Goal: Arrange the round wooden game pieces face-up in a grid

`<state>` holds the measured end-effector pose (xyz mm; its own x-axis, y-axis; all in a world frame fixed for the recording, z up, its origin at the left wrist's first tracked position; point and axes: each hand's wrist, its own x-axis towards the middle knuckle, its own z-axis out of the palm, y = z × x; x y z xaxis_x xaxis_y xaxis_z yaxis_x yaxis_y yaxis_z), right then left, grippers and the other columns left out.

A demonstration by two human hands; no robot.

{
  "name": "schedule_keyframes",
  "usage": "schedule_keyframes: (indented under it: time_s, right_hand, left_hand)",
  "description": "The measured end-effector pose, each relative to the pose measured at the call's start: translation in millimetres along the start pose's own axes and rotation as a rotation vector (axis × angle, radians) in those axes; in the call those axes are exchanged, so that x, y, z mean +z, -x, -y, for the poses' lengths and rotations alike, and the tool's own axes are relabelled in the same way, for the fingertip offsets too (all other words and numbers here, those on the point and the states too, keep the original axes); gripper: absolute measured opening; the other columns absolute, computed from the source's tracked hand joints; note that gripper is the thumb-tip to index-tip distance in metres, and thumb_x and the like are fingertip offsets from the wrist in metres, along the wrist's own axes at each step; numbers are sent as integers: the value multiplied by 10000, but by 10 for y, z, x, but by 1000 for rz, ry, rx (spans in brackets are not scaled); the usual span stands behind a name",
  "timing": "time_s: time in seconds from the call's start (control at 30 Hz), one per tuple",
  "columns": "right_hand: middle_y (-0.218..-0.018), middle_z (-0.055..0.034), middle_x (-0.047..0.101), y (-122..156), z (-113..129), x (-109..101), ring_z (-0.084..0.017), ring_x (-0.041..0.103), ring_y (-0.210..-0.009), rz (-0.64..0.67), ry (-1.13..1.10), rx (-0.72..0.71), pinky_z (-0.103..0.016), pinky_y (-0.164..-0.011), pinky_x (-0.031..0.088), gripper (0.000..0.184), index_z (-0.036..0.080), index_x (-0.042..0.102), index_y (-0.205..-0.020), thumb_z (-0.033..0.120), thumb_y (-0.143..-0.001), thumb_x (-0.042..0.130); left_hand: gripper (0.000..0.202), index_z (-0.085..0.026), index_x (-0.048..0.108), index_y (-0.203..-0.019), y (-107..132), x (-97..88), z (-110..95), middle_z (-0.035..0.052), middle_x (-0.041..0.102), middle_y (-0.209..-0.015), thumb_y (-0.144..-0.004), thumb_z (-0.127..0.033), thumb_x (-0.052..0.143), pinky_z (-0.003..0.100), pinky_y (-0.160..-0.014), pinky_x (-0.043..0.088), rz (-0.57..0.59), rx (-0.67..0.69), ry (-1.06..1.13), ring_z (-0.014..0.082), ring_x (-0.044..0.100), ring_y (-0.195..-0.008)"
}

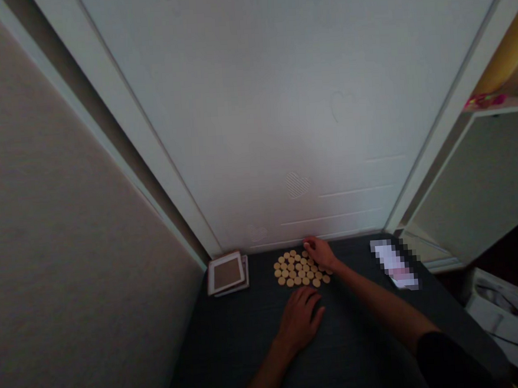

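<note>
Several small round wooden discs (297, 271) lie flat on the dark tabletop (246, 337), spread in a loose single-layer patch. My left hand (299, 316) rests palm down just in front of the patch, its thumb spread away from the fingers and nothing in it. At the far right edge of the discs is my right hand (320, 252), close to the white panel. Its fingers are curled toward the thumb, and whatever may be between the fingertips is too small to make out. Part of the patch is hidden under that hand and wrist.
Two stacked frame-like flat items (228, 274) lie at the back left. A phone-like object (393, 264), blurred out, lies at the right. A white panel (263, 128) with heart shapes rises behind the table, and a wall (66, 231) borders the left. A white box with cables (507, 312) stands lower right.
</note>
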<state>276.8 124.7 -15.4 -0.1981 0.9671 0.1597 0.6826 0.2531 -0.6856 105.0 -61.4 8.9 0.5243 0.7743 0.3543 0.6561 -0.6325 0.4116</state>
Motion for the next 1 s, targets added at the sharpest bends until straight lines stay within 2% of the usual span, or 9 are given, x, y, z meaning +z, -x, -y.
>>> schedule_keyframes:
  time_s: [0.13, 0.27, 0.5, 0.6, 0.7, 0.87, 1.0]
  right_hand:
    - [-1253, -82, 626, 19, -5, -11, -218, 656, -1035, 18, -23, -14, -423, -880, 567, 293, 184, 600, -1239, 328, -985, 610]
    - [-1247, -82, 628, 5, 26, 3, -218, 658, -1031, 55, -56, -45, -422, -876, 569, 296, 180, 599, -1239, 328, -983, 614]
    - [-1235, -80, 634, 2, 68, 44, -215, 661, -1020, 46, -115, -61, -418, -868, 572, 292, 176, 603, -1232, 327, -983, 615]
    - [-1200, -74, 650, 55, -26, -65, -208, 669, -997, -3, -130, -33, -415, -863, 571, 277, 167, 615, -1205, 334, -984, 614]
    - [-1087, -62, 711, 162, -180, -269, -198, 687, -954, -82, -133, 15, -387, -887, 553, 232, 178, 656, -1133, 343, -993, 570]
    - [-1037, -80, 755, 511, -435, -602, -234, 708, -955, -207, -139, 104, -363, -879, 546, 299, 203, 674, -1112, 396, -965, 499]
    - [-997, -90, 762, 825, -517, -650, -250, 720, -920, -256, -139, 161, -367, -831, 558, 311, 207, 677, -1091, 409, -935, 500]
  left_hand:
    - [276, -264, 619, -1239, -78, 110, -88, 77, 668, -1264, -975, -313, 554, 495, -1036, 495, 26, 41, 20, 282, 599, -1192]
    - [285, -246, 616, -1242, -156, 203, -86, 88, 661, -1280, -973, -322, 558, 506, -1043, 487, 14, 23, 6, 291, 603, -1193]
    - [295, -230, 613, -1244, -242, 240, -76, 101, 639, -1312, -979, -342, 547, 513, -1060, 469, 9, 10, -9, 300, 579, -1231]
    - [297, -237, 611, -1247, -277, 264, -114, 96, 643, -1306, -979, -346, 548, 506, -1069, 461, 7, 21, -4, 295, 575, -1236]
    - [301, -240, 610, -1247, -331, 304, -151, 89, 653, -1294, -975, -355, 556, 487, -1067, 465, 5, 37, 0, 282, 586, -1221]
    - [296, -230, 610, -1236, -445, 360, -176, 103, 648, -1304, -976, -357, 545, 519, -1064, 463, -13, 26, -7, 295, 598, -1212]
    - [289, -236, 608, -1241, -449, 335, -196, 97, 642, -1315, -980, -339, 544, 517, -1069, 464, -22, 27, 0, 292, 587, -1234]
